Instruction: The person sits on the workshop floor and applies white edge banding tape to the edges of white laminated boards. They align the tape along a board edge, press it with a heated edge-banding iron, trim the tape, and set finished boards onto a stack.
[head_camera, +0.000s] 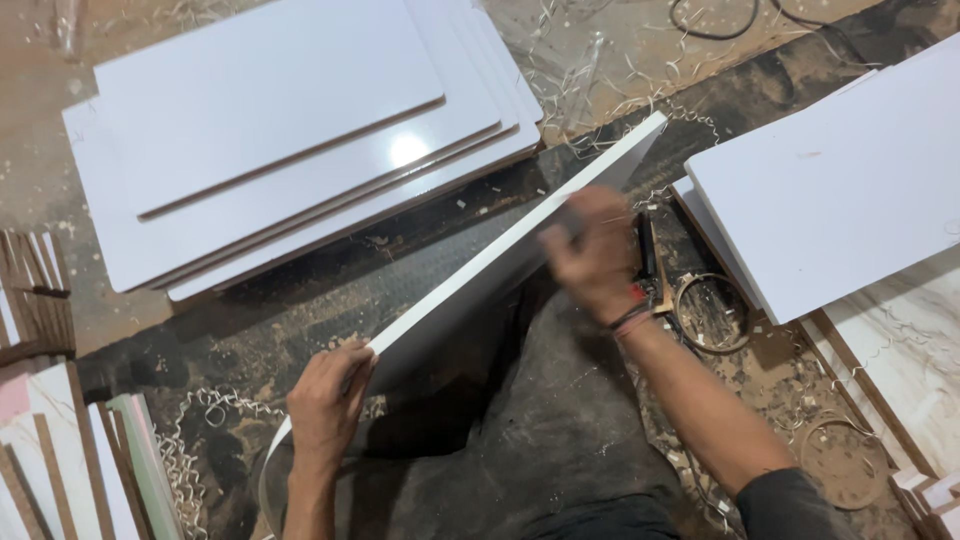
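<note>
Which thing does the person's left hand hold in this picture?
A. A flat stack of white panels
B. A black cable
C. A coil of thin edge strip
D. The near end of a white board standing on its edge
D. The left hand grips the near end of the white board, which stands tilted on its edge, while the blurred right hand rests farther along it.

The left hand (325, 400) is low and near the body, fingers curled shut in a grip. The right hand (592, 255) reaches farther out, blurry, fingers bent down. Bands circle the right wrist. Both arms are bare.
</note>
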